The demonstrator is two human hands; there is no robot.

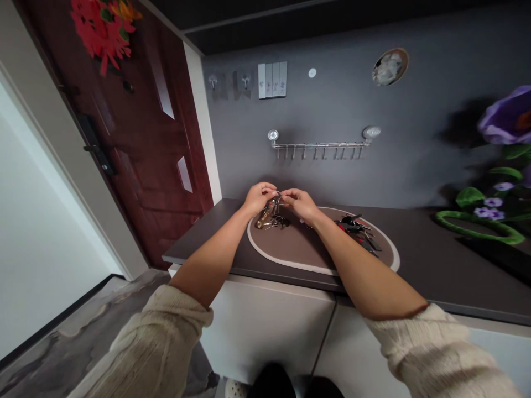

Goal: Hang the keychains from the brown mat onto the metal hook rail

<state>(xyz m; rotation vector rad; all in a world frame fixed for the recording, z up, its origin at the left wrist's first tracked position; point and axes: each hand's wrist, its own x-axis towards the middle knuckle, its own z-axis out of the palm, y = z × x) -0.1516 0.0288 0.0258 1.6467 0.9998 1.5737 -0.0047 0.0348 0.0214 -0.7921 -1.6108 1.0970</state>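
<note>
My left hand (258, 198) and my right hand (301, 203) meet over the far left part of an oval brown mat (298, 251) on a dark countertop (199, 243). Both hands pinch a bunch of keys on a metal ring (274, 213), which hangs between the fingertips just above the mat. Several keys dangle below the ring. A second heap of keys with black and red heads (357, 228) lies on the right side of the mat, apart from my hands.
A chrome hook rail (319, 145) is fixed to the grey wall above the counter, with two small hooks (229, 83) and a switch panel (272, 80) higher up. A dark red door (136, 127) stands at left. Purple artificial flowers (498, 182) sit at right. White cabinets are below.
</note>
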